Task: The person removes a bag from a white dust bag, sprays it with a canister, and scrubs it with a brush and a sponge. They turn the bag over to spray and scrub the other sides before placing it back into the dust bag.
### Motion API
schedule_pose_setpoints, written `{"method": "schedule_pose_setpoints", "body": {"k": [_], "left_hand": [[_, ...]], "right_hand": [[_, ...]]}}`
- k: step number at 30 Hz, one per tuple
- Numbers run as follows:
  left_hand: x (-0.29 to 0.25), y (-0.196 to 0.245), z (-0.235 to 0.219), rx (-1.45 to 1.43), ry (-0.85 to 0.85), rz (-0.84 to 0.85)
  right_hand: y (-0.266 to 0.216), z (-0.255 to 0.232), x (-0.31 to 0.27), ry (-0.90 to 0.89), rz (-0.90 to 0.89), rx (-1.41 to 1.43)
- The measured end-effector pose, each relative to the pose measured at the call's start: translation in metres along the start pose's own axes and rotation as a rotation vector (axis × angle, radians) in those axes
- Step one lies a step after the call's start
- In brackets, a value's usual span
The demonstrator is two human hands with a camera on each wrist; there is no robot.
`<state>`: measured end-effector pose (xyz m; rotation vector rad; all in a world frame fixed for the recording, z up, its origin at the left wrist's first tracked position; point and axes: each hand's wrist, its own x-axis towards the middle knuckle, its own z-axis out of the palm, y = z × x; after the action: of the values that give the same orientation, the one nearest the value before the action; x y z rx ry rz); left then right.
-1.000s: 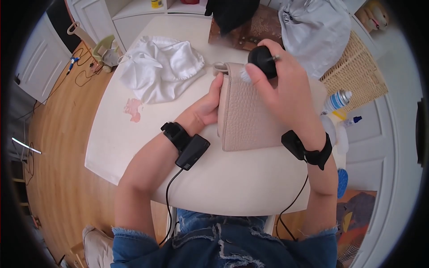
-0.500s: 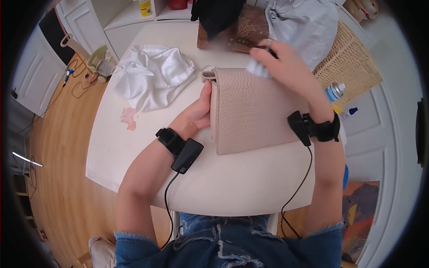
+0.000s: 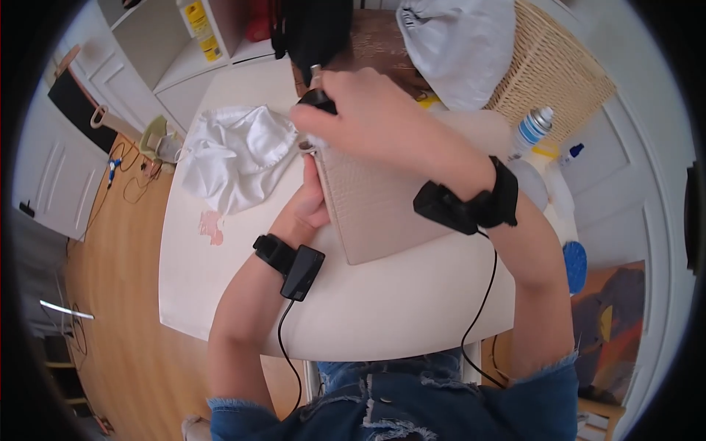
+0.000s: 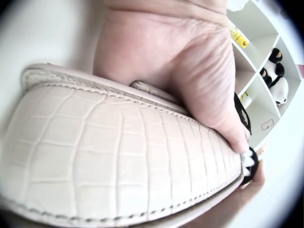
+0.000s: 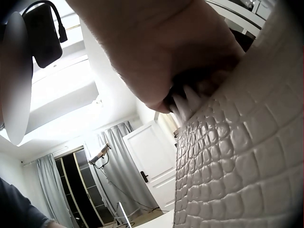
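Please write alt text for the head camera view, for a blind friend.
A person's right hand holds a black brush near a top corner of a beige bag, which the left hand grips, over a white table; a crumpled white cloth lies beyond the left hand.

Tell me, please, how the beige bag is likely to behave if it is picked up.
The beige bag would probably stay fairly stiff, as its broad panel keeps straight edges with the left hand holding one end. Its raised, scale-like texture may help grip, though the sheen seen from the right wrist suggests some slickness. Its flat face makes rolling unlikely.
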<state>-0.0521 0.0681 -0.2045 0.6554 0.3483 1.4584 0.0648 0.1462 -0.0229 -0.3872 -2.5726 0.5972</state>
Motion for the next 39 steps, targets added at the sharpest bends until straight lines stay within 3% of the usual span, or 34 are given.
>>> {"method": "schedule_pose_setpoints", "body": {"k": [1,2,3,4,7,8,10,11,15,17,20,21,23,25,26,27,28,29,30,33,35,36,38,39], "left_hand": [[0.0,-0.003,-0.012,-0.061,-0.146,0.018],[0.001,-0.002,-0.001,-0.063,-0.154,0.007],[0.0,0.002,0.02,0.082,-0.063,0.02],[-0.001,0.006,0.034,0.227,0.028,0.037],[0.004,0.009,0.044,0.242,-0.013,0.058],[0.004,0.008,0.043,0.235,-0.015,0.066],[0.003,0.004,0.037,0.312,0.061,0.102],[0.003,0.003,0.034,0.311,0.06,0.101],[0.006,0.004,0.033,0.203,0.018,0.085],[0.003,0.004,0.03,0.163,0.014,0.066],[-0.002,0.001,0.016,0.128,0.082,0.03],[-0.003,-0.002,0.017,-0.031,0.119,0.012],[-0.002,-0.002,0.014,-0.184,0.157,-0.015],[0.003,-0.004,0.001,-0.348,-0.194,0.074],[0.006,-0.003,-0.011,-0.269,-0.365,0.067],[0.005,-0.003,-0.008,-0.274,-0.366,0.07],[0.003,-0.002,-0.003,-0.226,-0.162,0.052],[0.001,-0.002,0.001,-0.178,0.043,0.033],[0.0,-0.003,-0.001,-0.181,0.041,0.038],[0.0,0.0,0.001,-0.172,0.065,0.015],[-0.001,0.0,0.012,0.038,0.239,0.026],[0.0,0.0,0.016,0.038,0.239,0.027],[0.002,-0.001,0.022,0.087,0.284,0.075],[0.002,-0.001,0.023,0.092,0.284,0.076]], "right_hand": [[0.011,-0.006,0.001,0.011,0.012,-0.004],[0.028,-0.016,0.002,-0.041,0.059,-0.073],[0.042,-0.026,-0.002,-0.096,0.105,-0.142],[0.053,-0.035,-0.011,-0.036,0.174,-0.217],[0.078,-0.069,-0.045,0.18,0.326,-0.384],[0.087,-0.08,-0.054,0.175,0.322,-0.392],[0.1,-0.095,-0.064,0.251,0.577,-0.506],[0.1,-0.095,-0.066,0.252,0.578,-0.507],[0.064,-0.074,-0.068,0.29,0.36,-0.515],[0.033,-0.045,-0.068,0.26,0.251,-0.321],[0.008,0.005,-0.079,0.194,-0.189,-0.17],[0.002,0.016,-0.084,0.165,-0.323,-0.134],[0.003,0.021,-0.09,0.235,-0.348,-0.183],[0.011,0.012,-0.091,0.375,-0.362,-0.333],[0.027,-0.005,-0.091,0.456,-0.347,-0.433],[0.042,-0.021,-0.09,0.44,-0.164,-0.347],[0.057,-0.038,-0.089,0.42,0.015,-0.264],[0.078,-0.046,-0.089,0.536,0.044,-0.27],[0.088,-0.05,-0.088,0.655,0.074,-0.275],[0.087,-0.052,-0.096,0.552,0.046,-0.292],[0.071,-0.022,-0.107,0.475,-0.151,-0.523],[0.055,-0.004,-0.114,0.479,-0.274,-0.595],[0.034,0.021,-0.128,0.204,-0.494,-0.514],[0.032,0.029,-0.13,0.209,-0.495,-0.513]]}}
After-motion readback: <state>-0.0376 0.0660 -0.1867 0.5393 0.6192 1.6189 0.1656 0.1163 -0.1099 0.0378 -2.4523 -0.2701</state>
